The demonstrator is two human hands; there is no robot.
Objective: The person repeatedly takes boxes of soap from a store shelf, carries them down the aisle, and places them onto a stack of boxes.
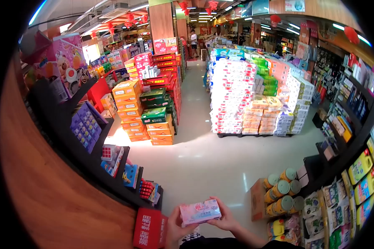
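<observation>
A small pink and pale-blue tissue pack (200, 212) is held in front of my body, low in the view, its printed face turned up. My left hand (176, 226) grips its left end, fingers wrapped round the side and underneath. At the opposite end my right hand (225, 216) is closed on the same pack, thumb below and fingers behind. A red box (149, 228) with white lettering stands just left of my left hand, apart from it.
Tissue packs (232, 95) are stacked on a low pallet ahead right. Orange cartons (129, 110) and green cartons (154, 115) stand ahead left. Yellow canisters (280, 189) and shelving with detergent jugs (360, 167) line the right. A wooden panel (62, 191) and dark shelves border the left.
</observation>
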